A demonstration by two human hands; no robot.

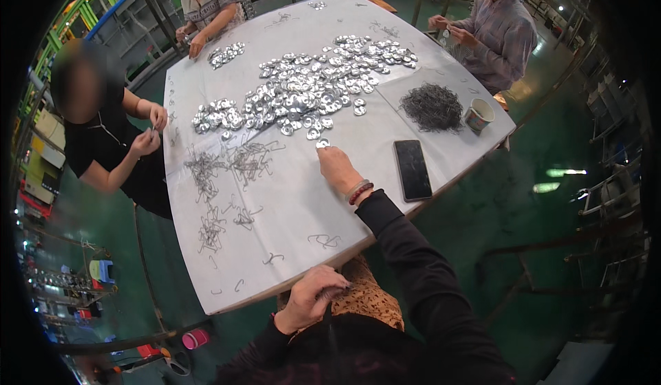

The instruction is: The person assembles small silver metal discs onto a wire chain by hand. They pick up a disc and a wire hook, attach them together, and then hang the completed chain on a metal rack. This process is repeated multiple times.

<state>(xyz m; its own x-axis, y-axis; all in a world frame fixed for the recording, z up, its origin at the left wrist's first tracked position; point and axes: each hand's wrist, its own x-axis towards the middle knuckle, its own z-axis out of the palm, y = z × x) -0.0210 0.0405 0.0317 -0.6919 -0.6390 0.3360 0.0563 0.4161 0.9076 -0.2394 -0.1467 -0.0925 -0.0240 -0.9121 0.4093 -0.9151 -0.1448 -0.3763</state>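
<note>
My right hand (337,169) reaches over the white-covered table (296,213), its fingertips pinching a shiny round metal disc (323,143) with a hole in it. Just beyond the fingers begins a wide heap of similar silver discs (303,96). My left hand (311,297) is by my lap at the near table edge, fingers curled together; a small dark bit shows at the fingertips, too small to name. Several thin wire hooks (324,240) lie on the table between my hands. More loose hooks (251,161) are scattered left of the heap.
A black phone (412,169) lies right of my right forearm. Behind it are a dark pile of hooks (432,108) and a paper cup (480,114). People sit at the left (103,130), far left (213,3) and far right (501,37), handling small pieces.
</note>
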